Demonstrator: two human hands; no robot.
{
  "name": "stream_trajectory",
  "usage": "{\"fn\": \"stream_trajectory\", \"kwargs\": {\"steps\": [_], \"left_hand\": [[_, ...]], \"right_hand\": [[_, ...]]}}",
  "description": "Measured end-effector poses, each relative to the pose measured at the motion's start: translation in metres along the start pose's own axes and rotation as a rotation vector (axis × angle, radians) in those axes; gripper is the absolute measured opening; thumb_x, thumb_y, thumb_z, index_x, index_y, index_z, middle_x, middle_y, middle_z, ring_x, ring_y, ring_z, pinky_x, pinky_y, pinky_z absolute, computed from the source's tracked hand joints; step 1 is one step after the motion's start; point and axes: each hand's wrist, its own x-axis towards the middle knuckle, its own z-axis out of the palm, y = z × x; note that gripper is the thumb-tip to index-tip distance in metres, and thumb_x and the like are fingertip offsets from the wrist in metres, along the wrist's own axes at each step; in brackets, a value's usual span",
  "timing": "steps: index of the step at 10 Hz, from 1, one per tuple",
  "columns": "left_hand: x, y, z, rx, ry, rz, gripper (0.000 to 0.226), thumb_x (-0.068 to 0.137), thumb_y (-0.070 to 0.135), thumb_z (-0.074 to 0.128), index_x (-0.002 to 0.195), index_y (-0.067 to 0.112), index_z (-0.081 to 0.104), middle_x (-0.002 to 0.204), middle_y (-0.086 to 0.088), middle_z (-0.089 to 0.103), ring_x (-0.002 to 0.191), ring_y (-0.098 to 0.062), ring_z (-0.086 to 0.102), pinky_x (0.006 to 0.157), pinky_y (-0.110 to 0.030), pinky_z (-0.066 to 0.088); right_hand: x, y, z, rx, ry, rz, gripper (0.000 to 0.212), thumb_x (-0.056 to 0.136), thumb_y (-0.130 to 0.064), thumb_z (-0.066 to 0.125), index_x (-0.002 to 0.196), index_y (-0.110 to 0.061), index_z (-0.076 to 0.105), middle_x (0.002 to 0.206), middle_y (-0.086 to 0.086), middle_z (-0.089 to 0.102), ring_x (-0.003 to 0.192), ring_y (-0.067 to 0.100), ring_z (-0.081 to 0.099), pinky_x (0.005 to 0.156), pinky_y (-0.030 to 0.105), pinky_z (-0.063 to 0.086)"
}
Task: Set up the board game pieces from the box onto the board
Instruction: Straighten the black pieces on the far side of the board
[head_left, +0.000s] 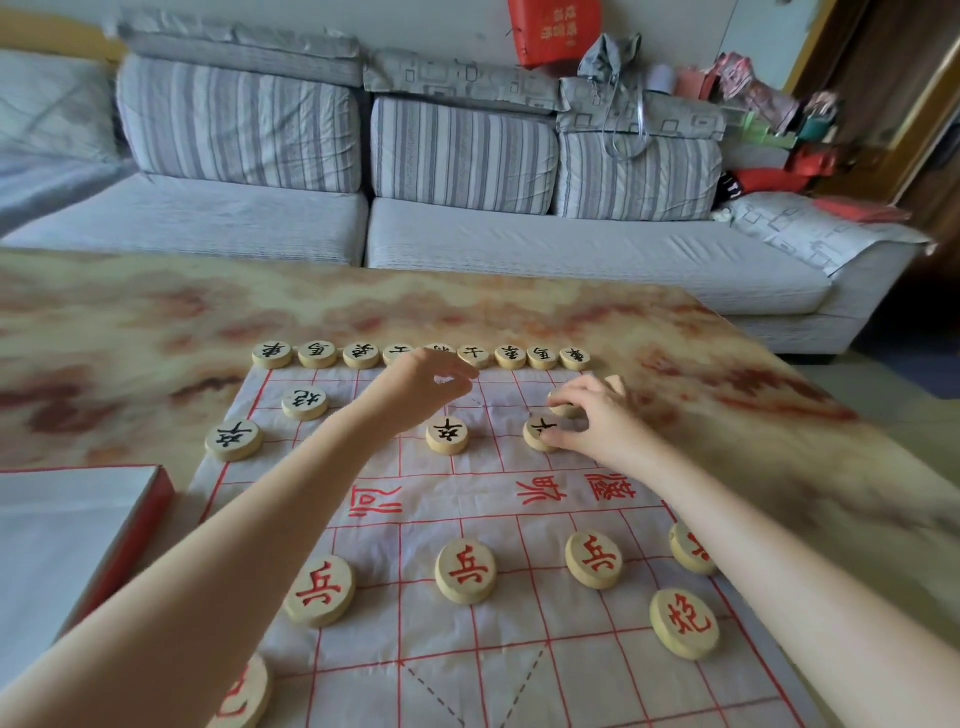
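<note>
Red-lettered discs (466, 570) lie nearest, on the near half of the board (519, 675), a pale sheet ruled with red lines, and both bare forearms reach over them toward its far half. The right hand (592, 415) is curled down on the sheet, its fingertips pinching a half-hidden disc (563, 410), while its thumb touches a black-lettered disc (537, 434) just on its near left side. The left hand (421, 384) hangs above the sheet with loosely curled fingers and nothing visible between them. A black soldier disc (447, 435) sits just nearer than it, and the back row of black discs (317, 354) runs right behind its fingertips, one partly hidden. Well to the near left of that hand lies the red-sided box (150, 519). All rest on a marbled table (156, 312); beyond stands a grey striped sofa (467, 156).
</note>
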Motion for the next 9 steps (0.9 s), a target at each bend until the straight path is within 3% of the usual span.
{"fn": "stream_trajectory", "kwargs": {"steps": [1,2,3,4,5,6,7,9], "left_hand": [[-0.028,-0.016,-0.019,0.044,0.041,-0.02,0.021,0.086,0.015,0.061,0.105,0.018,0.069,0.109,0.001,0.069,0.103,-0.01,0.062,0.094,-0.023,0.044],[-0.053,-0.027,-0.032,0.159,0.056,-0.015,0.023,0.086,0.015,0.061,0.106,0.023,0.068,0.112,0.004,0.068,0.1,-0.008,0.061,0.091,-0.019,0.042],[-0.065,-0.027,-0.034,0.253,-0.019,-0.022,0.028,0.088,0.021,0.058,0.112,0.033,0.063,0.117,0.005,0.066,0.097,-0.017,0.065,0.091,-0.03,0.049],[-0.067,-0.023,-0.02,0.328,-0.108,0.097,0.035,0.09,0.022,0.055,0.124,0.029,0.056,0.132,0.007,0.056,0.116,-0.013,0.057,0.104,-0.029,0.041],[-0.062,-0.02,-0.005,0.42,-0.154,0.179,0.042,0.091,0.028,0.053,0.133,0.026,0.048,0.143,0.009,0.043,0.134,-0.008,0.037,0.116,-0.03,0.016],[-0.058,-0.024,0.004,0.453,-0.181,0.192,0.044,0.091,0.031,0.052,0.135,0.025,0.046,0.144,0.009,0.041,0.135,-0.007,0.034,0.118,-0.033,0.008],[-0.058,-0.026,0.004,0.365,-0.166,0.21,0.04,0.09,0.026,0.056,0.129,0.023,0.053,0.14,0.007,0.047,0.13,-0.011,0.042,0.113,-0.031,0.027],[-0.062,-0.023,0.001,0.263,-0.07,0.142,0.036,0.09,0.026,0.055,0.126,0.024,0.055,0.141,0.005,0.046,0.123,-0.015,0.05,0.1,-0.023,0.036]], "right_hand": [[-0.002,-0.013,0.002,-0.033,0.013,-0.031,0.039,0.078,-0.038,0.07,0.113,-0.025,0.063,0.12,-0.003,0.053,0.121,0.02,0.032,0.097,0.027,0.024],[-0.005,-0.018,0.006,-0.062,-0.007,-0.025,0.032,0.082,-0.038,0.065,0.111,-0.025,0.064,0.116,-0.007,0.055,0.119,0.02,0.033,0.076,0.024,0.014],[-0.006,-0.021,0.011,-0.059,0.022,-0.044,0.027,0.082,-0.033,0.065,0.107,-0.022,0.066,0.11,-0.004,0.059,0.113,0.022,0.039,0.091,0.028,0.023],[-0.006,-0.021,0.012,-0.014,0.032,-0.038,0.028,0.08,-0.029,0.068,0.107,-0.02,0.067,0.11,-0.002,0.06,0.111,0.022,0.043,0.098,0.034,0.029],[-0.007,-0.021,0.012,-0.009,0.024,-0.034,0.03,0.079,-0.029,0.07,0.107,-0.02,0.066,0.109,-0.003,0.059,0.11,0.022,0.044,0.099,0.036,0.031],[-0.008,-0.02,0.012,-0.029,0.013,-0.034,0.035,0.079,-0.031,0.071,0.111,-0.021,0.065,0.112,-0.003,0.059,0.112,0.021,0.043,0.099,0.036,0.03],[-0.01,-0.02,0.012,-0.051,0.008,-0.039,0.043,0.078,-0.033,0.071,0.119,-0.021,0.061,0.118,-0.002,0.057,0.116,0.022,0.042,0.102,0.034,0.029],[-0.019,-0.031,0.006,0.066,0.043,-0.06,0.036,0.084,-0.033,0.065,0.118,-0.023,0.062,0.12,-0.007,0.056,0.119,0.018,0.04,0.105,0.036,0.028]]}}
